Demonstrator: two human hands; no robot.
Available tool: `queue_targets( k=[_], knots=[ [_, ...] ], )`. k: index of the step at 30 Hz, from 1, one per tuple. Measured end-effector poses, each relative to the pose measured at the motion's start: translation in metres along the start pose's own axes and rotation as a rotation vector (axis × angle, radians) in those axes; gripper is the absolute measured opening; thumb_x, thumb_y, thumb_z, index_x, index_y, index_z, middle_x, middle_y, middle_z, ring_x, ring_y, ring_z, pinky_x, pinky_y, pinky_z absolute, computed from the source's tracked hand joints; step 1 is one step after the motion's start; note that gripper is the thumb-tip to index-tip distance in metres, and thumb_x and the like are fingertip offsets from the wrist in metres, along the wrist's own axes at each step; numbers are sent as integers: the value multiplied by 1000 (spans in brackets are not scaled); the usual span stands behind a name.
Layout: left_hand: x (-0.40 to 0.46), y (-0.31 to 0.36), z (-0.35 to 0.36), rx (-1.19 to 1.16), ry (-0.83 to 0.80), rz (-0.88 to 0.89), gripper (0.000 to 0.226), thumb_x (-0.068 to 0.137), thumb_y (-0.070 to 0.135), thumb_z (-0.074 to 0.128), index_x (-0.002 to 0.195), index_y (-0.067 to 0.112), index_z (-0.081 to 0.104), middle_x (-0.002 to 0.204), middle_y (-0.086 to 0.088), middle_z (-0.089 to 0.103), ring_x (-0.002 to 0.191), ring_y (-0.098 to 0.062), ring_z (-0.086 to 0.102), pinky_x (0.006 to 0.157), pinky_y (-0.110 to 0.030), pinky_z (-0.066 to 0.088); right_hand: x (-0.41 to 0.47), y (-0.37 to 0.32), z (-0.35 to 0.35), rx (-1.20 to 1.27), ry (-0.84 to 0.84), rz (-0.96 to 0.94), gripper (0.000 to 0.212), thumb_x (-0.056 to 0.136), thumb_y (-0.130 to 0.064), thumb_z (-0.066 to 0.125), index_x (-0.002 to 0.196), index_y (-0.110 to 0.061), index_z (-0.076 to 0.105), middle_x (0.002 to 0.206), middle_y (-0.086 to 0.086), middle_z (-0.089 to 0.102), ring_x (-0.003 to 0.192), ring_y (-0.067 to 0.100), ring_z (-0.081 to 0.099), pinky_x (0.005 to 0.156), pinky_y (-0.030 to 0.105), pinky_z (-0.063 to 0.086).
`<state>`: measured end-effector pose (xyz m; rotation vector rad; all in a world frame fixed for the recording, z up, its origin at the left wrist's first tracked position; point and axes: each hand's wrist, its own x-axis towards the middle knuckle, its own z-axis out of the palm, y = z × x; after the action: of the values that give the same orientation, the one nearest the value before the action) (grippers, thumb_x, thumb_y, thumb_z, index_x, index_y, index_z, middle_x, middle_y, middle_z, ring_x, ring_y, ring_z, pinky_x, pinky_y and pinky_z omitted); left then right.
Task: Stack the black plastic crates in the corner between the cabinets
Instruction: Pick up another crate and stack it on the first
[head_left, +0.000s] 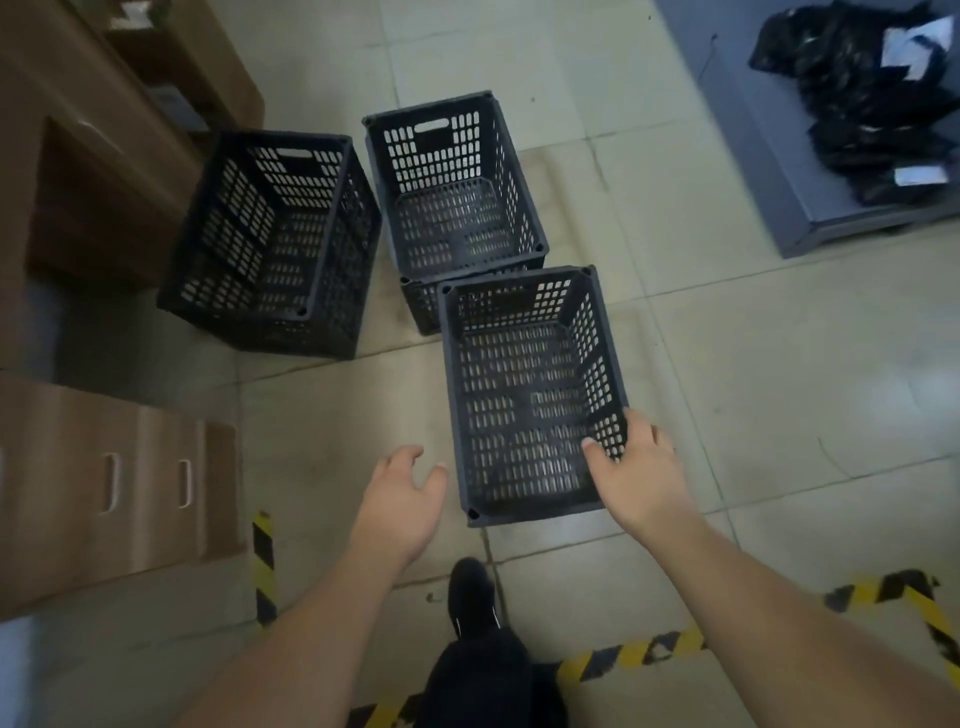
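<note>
Crates, 3 stacks/units visible, all black plastic, all on tiled floor (727, 364). Near to far:

Near crate (530, 400) sits right in front of me, upright, empty, long side running away from me. R hand (641, 467) is closed on its near-right corner: thumb inside the wall, fingers wrapped round the outside of the rim. L hand (402, 493) is open, fingers spread, just beside the near-left wall but not touching yet, holding nothing. My shoe (470, 597) is just behind the crate, w/ hazard tape (623, 654) on the floor around it.

Mid crate (457, 197) is beyond, touching or nearly touching the far end of the near one. Looks like it's already sitting on another crate: a 2nd rim shows under it at the near edge, so prob a stack of 2. Can't tell more than that.

Left crate (275, 244) is apart from the mid one, tilted a bit in view, closest to the brown cabinets (93, 171); cabinet w/ handles (109, 483) is at my near left. Corner gap between them lies left of that crate.

Progress, my read: early/mid. Nothing is in the corner proper yet. Near crate is gripped by one hand only, not lifted. Left to do: get L hand on, lift, carry to corner, stack the rest.

Far right: grey platform (779, 156) w/ black bags (857, 93), not relevant.
</note>
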<state>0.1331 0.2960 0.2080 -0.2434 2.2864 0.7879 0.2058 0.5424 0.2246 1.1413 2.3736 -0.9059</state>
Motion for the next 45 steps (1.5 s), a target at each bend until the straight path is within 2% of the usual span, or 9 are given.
queue_targets(
  k=[7, 12, 22, 28, 33, 36, 40, 43, 45],
  knots=[
    [55, 32, 9, -33, -22, -80, 56, 107, 46, 51, 159, 25, 45, 163, -3, 43, 141, -28, 51, 119, -45, 41, 60, 2, -5, 62, -28, 84, 58, 101, -45, 52, 149, -15, 41, 146, 15, 48, 131, 35, 48, 108, 49, 41],
    [93, 52, 32, -29, -34, -123, 57, 106, 46, 52, 159, 27, 44, 162, 0, 47, 142, -26, 52, 118, -46, 43, 124, 12, 4, 72, -66, 144, 68, 99, -51, 50, 153, -13, 37, 148, 16, 49, 129, 37, 51, 105, 47, 47],
    [193, 58, 96, 100, -20, -157, 60, 104, 38, 55, 160, 18, 41, 161, -10, 47, 138, -33, 55, 113, -41, 43, 233, 47, 32, 15, -140, 150, 72, 98, -50, 54, 155, -11, 35, 152, 16, 46, 135, 37, 50, 108, 46, 42],
    [240, 46, 119, 79, 50, -246, 66, 100, 32, 54, 161, 15, 35, 158, -13, 44, 128, -36, 60, 108, -51, 53, 279, 59, 58, -33, -166, 159, 75, 99, -48, 56, 158, -10, 31, 157, 15, 41, 137, 38, 47, 109, 46, 42],
    [265, 32, 131, -56, 16, -372, 62, 99, 35, 58, 154, 12, 43, 139, -11, 61, 111, -34, 61, 93, -41, 52, 302, 64, 75, -47, -233, 187, 62, 94, -37, 63, 146, -12, 44, 136, 12, 57, 106, 31, 60, 81, 39, 50],
    [275, 26, 131, -202, 26, -406, 51, 95, 38, 62, 140, 13, 57, 126, -10, 70, 104, -31, 66, 92, -42, 55, 312, 66, 78, 4, -240, 217, 63, 86, -38, 66, 141, -15, 48, 128, 11, 62, 102, 31, 64, 88, 44, 57],
    [278, 25, 124, -289, 0, -426, 38, 98, 35, 63, 128, 12, 66, 117, -8, 73, 96, -25, 67, 68, -32, 44, 318, 64, 80, 83, -259, 276, 56, 82, -33, 70, 133, -15, 56, 118, 9, 68, 100, 32, 67, 93, 50, 57],
    [273, 24, 116, -310, -13, -457, 39, 98, 36, 62, 124, 7, 65, 116, -11, 73, 101, -28, 68, 76, -35, 45, 314, 57, 78, 164, -252, 326, 43, 88, -25, 68, 127, -9, 60, 111, 11, 70, 94, 30, 67, 82, 39, 55],
    [267, 20, 112, -339, -16, -478, 36, 99, 34, 62, 121, 7, 65, 107, -9, 73, 93, -26, 69, 73, -35, 46, 309, 55, 77, 189, -232, 331, 33, 93, -19, 64, 123, -6, 63, 104, 11, 70, 86, 26, 66, 71, 33, 50]
  ],
)
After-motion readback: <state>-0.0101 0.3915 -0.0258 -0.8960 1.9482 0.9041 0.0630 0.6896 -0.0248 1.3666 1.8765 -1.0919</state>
